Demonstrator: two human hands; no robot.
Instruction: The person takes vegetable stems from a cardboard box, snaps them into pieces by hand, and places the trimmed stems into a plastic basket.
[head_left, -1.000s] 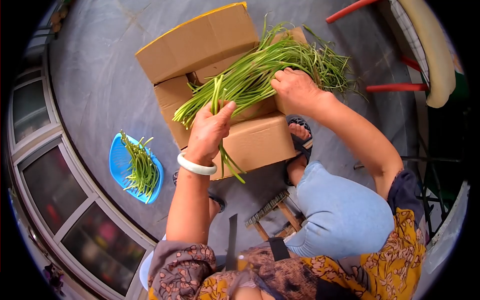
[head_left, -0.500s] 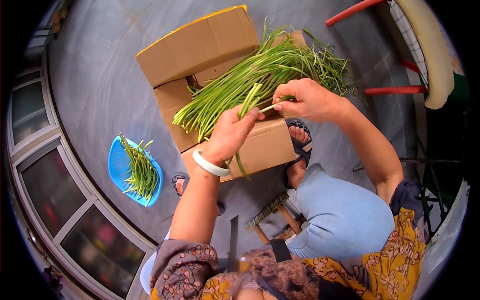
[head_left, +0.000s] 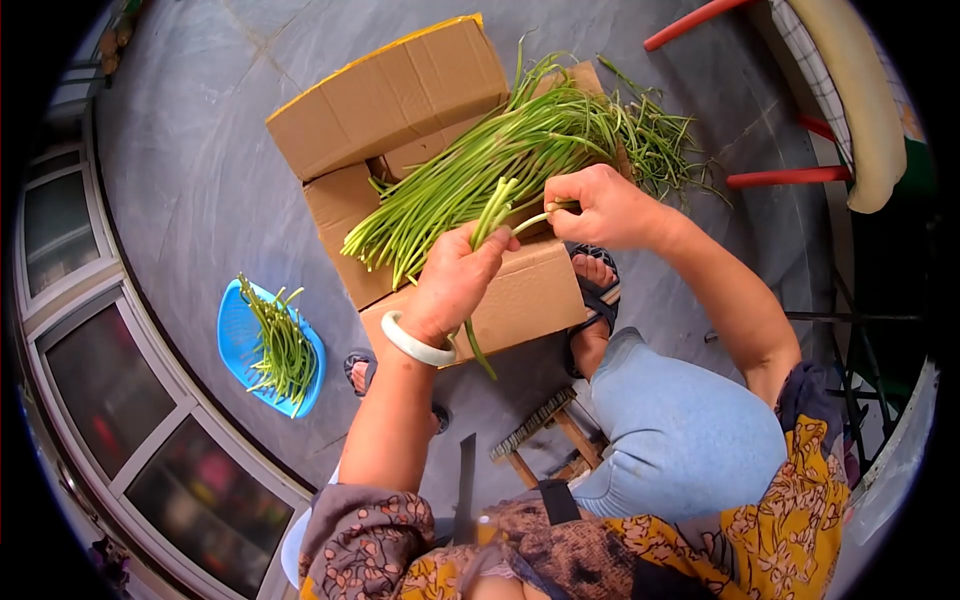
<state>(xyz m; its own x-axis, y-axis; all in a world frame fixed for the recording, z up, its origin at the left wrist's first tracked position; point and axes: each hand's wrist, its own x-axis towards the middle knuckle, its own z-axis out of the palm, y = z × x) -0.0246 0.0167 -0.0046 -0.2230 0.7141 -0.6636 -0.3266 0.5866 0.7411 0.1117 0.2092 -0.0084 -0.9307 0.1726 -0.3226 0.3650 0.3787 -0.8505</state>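
Note:
My left hand [head_left: 462, 282], with a pale bangle [head_left: 415, 341] at the wrist, is closed round a few garlic scapes [head_left: 494, 208]. Their cut ends stick up above the fingers, and a stem hangs down below the palm. One pale scape runs from this grip across to my right hand [head_left: 603, 207], whose thumb and forefinger pinch its far end. Under and behind both hands, a large pile of long garlic scapes [head_left: 490, 160] lies across an open cardboard box [head_left: 400, 90], thin tips trailing over its right side.
On the floor at left stands a blue plastic basket [head_left: 233, 340] with shorter scape pieces in it. A small wooden stool [head_left: 575, 440] is below the box, near my feet. Red chair legs [head_left: 790, 178] are at upper right. Glazed door panels [head_left: 110, 380] line the left side.
My right hand has shifted slightly up and left, its fingers curled tighter at the scape's end. The left hand keeps its grip, a little lower. The whole view has shifted slightly.

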